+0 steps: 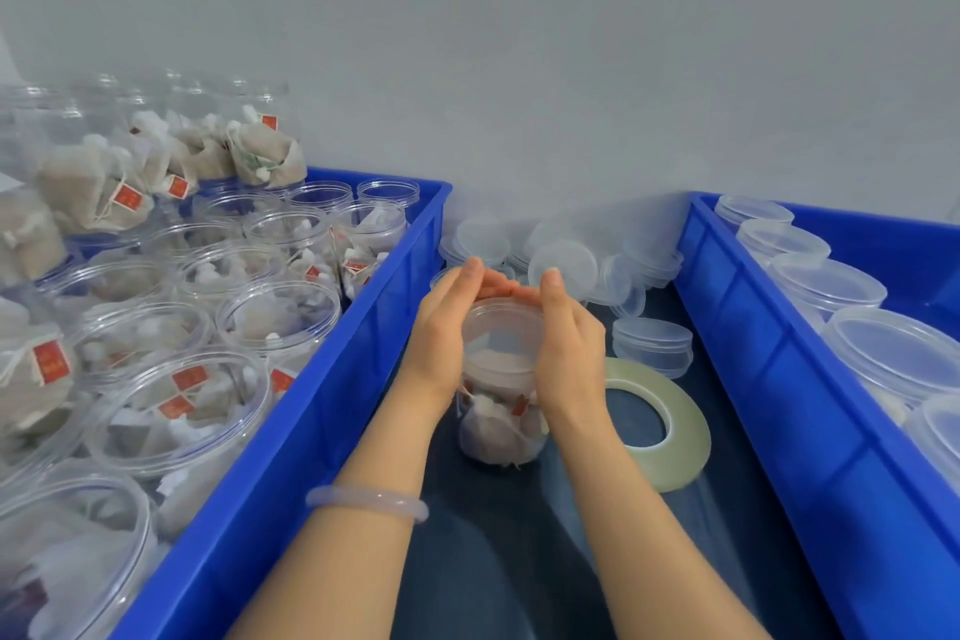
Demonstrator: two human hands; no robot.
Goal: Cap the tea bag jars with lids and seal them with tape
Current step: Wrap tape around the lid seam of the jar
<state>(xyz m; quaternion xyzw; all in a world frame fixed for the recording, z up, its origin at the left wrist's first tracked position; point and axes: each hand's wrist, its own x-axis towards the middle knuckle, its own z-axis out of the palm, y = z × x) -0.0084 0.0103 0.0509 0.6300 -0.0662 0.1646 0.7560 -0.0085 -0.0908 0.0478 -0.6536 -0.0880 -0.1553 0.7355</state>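
A clear plastic jar (501, 423) filled with tea bags stands between two blue crates, with a translucent lid (501, 335) on its mouth. My left hand (447, 327) grips the lid's left side and my right hand (569, 345) grips its right side, fingers curled over the far rim. A roll of clear tape (670, 426) lies flat just right of the jar. A pile of loose translucent lids (563, 267) sits behind the jar.
The blue crate on the left (322, 410) holds several uncapped jars of tea bags (176, 410). The blue crate on the right (769, 379) holds several capped jars (893, 348). A short stack of lids (652, 345) stands behind the tape roll. A grey wall closes the back.
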